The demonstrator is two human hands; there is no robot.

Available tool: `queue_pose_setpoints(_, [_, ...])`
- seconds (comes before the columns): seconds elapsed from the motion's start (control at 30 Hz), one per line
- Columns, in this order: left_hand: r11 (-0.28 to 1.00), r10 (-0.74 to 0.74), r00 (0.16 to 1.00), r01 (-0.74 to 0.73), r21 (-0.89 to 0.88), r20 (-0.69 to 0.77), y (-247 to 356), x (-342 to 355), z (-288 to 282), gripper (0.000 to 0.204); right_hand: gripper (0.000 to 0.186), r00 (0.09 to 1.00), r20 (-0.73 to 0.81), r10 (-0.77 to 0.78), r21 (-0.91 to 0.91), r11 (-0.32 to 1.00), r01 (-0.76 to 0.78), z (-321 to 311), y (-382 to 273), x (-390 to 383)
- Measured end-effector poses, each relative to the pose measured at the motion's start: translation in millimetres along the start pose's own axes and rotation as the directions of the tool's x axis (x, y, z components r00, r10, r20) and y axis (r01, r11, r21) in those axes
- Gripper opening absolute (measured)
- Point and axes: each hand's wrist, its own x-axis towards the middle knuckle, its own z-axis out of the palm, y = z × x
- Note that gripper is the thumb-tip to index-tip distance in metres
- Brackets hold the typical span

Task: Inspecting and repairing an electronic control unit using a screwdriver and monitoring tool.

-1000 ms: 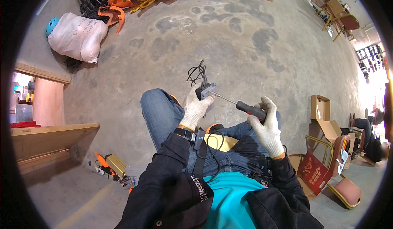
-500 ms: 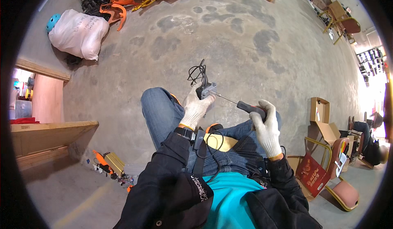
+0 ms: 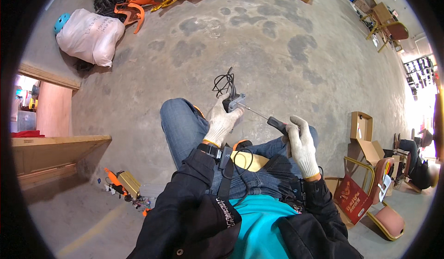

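My left hand, in a white knit glove, is closed around a small grey-and-black device. A bundled black cable runs from the device's far side. In my gloved right hand is a screwdriver with a dark handle, gripped at its rear end. Its thin metal shaft points left and its tip meets the grey side of the device; whether it sits in a screw is too small to tell. Both hands are above my crossed legs.
A wooden ledge is at the left, with orange and yellow parts on the floor below it. An open cardboard box and a folding chair are at the right. A white sack lies far left.
My right hand's fingers have shifted on the screwdriver handle, uncovering a little more of it. The left hand and the device stay nearly in place.
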Motion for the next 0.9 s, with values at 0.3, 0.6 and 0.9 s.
queue_pose_setpoints(0.3, [0.998, -0.017, 1.000, 0.019, 0.063, -0.019, -1, 1, -1, 0.078, 0.072, 0.969, -0.102, -0.226, -0.122, 0.969, 0.213, 9, 12, -1])
queue_pose_setpoints(0.6, [0.997, -0.053, 0.999, 0.052, 0.057, 0.013, 5, 1, 0, 0.077, 0.059, 0.827, -0.100, -0.554, -0.327, 0.803, 0.498, 4, 39, 14])
queue_pose_setpoints(0.9, [0.993, -0.017, 1.000, 0.018, 0.120, -0.008, 5, 2, 1, 0.077, 0.042, 0.820, -0.133, -0.557, -0.275, 0.815, 0.510, 12, 25, 6])
